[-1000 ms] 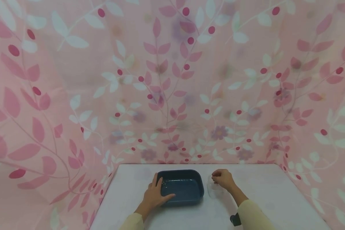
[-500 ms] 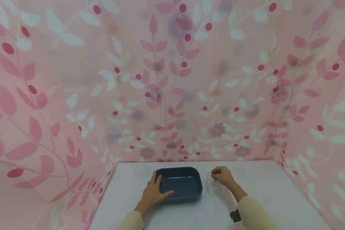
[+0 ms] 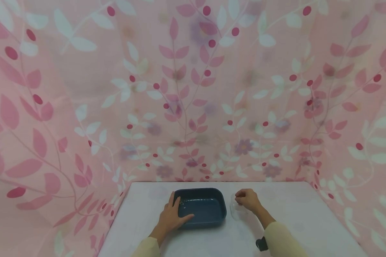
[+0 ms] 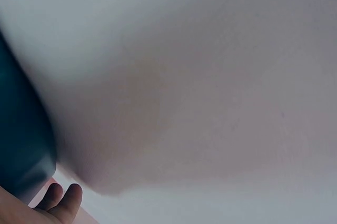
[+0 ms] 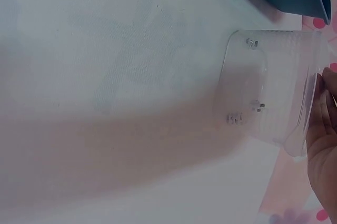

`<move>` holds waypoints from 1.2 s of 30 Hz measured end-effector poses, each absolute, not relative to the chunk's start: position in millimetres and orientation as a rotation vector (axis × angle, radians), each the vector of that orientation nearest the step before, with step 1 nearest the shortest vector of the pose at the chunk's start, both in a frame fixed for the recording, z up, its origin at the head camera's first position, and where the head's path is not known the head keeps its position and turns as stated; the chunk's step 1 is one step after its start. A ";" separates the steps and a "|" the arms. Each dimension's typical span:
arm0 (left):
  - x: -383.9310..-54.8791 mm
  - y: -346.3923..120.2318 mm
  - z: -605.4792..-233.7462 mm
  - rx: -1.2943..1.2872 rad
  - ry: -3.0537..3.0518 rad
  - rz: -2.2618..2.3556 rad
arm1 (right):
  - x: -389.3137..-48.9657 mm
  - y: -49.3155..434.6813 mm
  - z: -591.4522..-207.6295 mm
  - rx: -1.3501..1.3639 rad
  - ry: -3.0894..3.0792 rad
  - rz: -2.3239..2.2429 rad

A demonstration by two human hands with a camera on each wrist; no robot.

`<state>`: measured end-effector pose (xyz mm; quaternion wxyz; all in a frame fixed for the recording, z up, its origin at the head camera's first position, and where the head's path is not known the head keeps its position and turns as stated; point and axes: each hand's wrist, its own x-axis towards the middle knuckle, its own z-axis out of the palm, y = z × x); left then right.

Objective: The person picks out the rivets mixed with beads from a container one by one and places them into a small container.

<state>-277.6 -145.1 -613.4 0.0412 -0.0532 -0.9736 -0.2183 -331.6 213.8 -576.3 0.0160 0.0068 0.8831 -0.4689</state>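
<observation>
A dark blue rectangular dish (image 3: 203, 211) stands on the table with several tiny shiny pieces (image 3: 182, 205) at its left inside. My left hand (image 3: 172, 216) rests spread over the dish's left side, thumb over the near rim. To the right stands a clear plastic container (image 5: 281, 87), faint in the head view. Small clear and silvery pieces (image 5: 257, 106) show through its wall in the right wrist view. My right hand (image 3: 248, 200) is over the container, fingertips bunched together at its rim. Whether anything is between those fingertips is hidden.
A small dark object (image 3: 261, 244) lies by the right forearm, partly covered by the sleeve. The white-covered table (image 3: 308, 221) runs back to a pink leaf-patterned curtain (image 3: 212, 107) that also rises on both sides.
The head view shifts slightly. Both hands stay nearly where they were, the left on the dish and the right over the clear container.
</observation>
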 end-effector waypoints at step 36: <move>-275.8 -144.9 -612.0 -0.190 -2.967 -0.680 | -327.9 205.4 -578.5 -0.029 2.750 -1.458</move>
